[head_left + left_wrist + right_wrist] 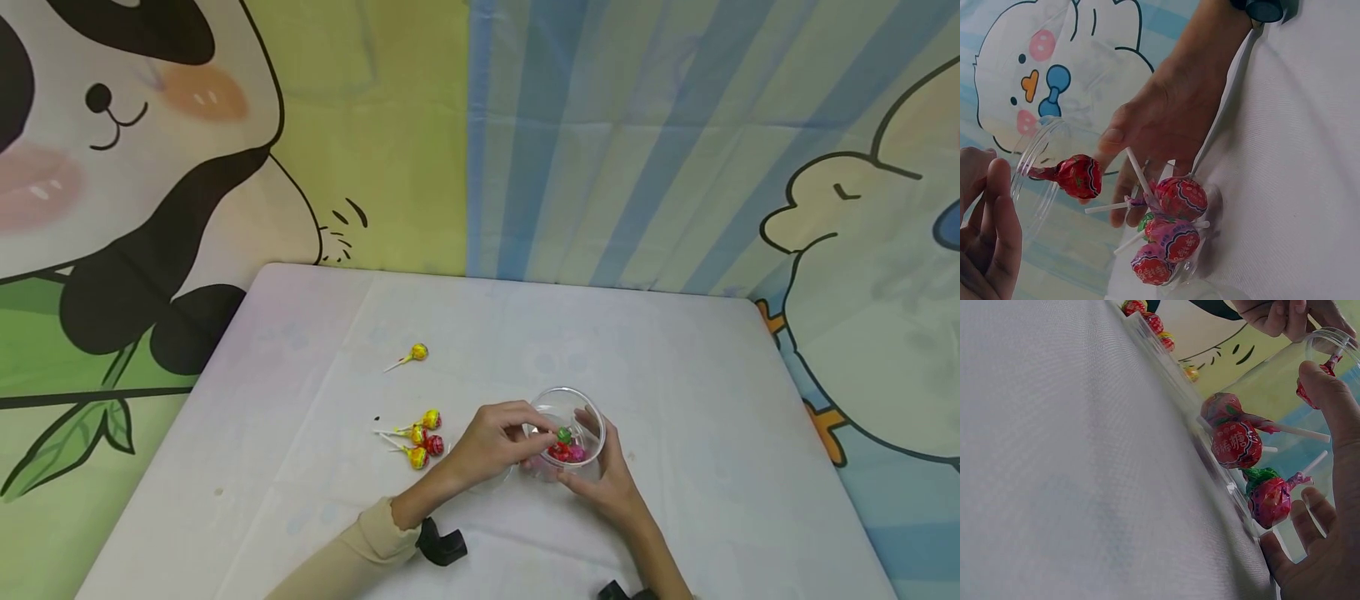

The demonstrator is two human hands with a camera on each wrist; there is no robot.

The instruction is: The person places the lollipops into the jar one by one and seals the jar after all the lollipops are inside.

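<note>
A clear round jar (pixel 567 392) stands on the white table, its mouth facing up. My right hand (pixel 617 487) holds the jar from the right side, with thumb and fingers around its wall. My left hand (pixel 491 442) is at the jar's mouth and pinches the stick end of a red-wrapped lollipop (pixel 1080 177), whose head hangs inside the jar. Below it, several red and pink lollipops (pixel 1237 445) lie at the jar's bottom, one with some green on its wrapper (pixel 1261 476). In the right wrist view, the left fingers (pixel 1282 319) show above the rim.
To the left of the jar, several yellow and red lollipops (pixel 417 457) lie in a group. A single yellow lollipop (pixel 418 352) lies farther back on the table (pixel 300 333). Something clear and flat (pixel 1160 350) lies by the jar's left side. Printed cloth hangs behind.
</note>
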